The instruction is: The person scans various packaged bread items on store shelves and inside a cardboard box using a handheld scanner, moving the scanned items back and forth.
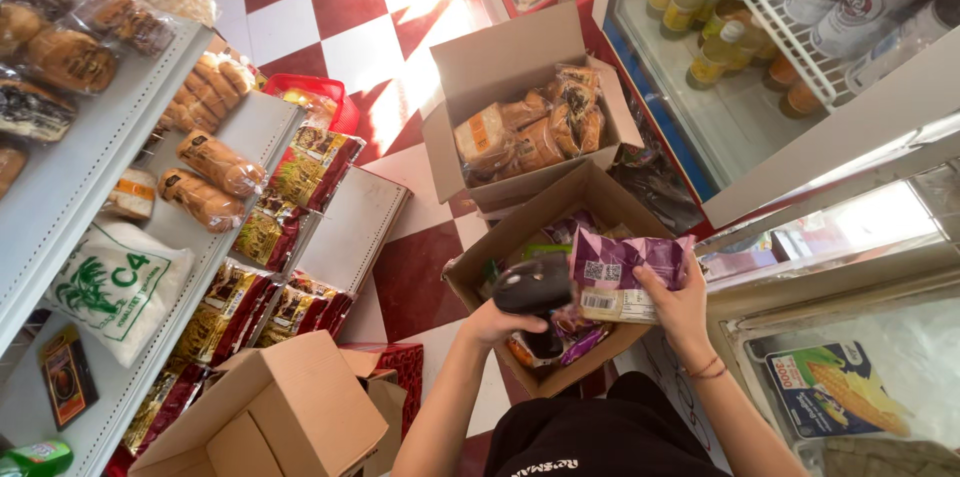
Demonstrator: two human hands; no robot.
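Purple snack packet [628, 272] held up over an open cardboard box [560, 227], pinched at its right edge by the right hand [682, 309], fingers curled closed on the wrapper. Left hand [492, 322] wrapped tight around a black handheld scanner [535, 287], just left of the packet and almost touching it. Below both hands, more purple packets lie in the box. Beyond the hands, a second box [520, 67] holds bagged pastries.

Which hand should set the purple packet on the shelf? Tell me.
Probably the right hand: it already grips the purple packet, while the left hand holds the black scanner.
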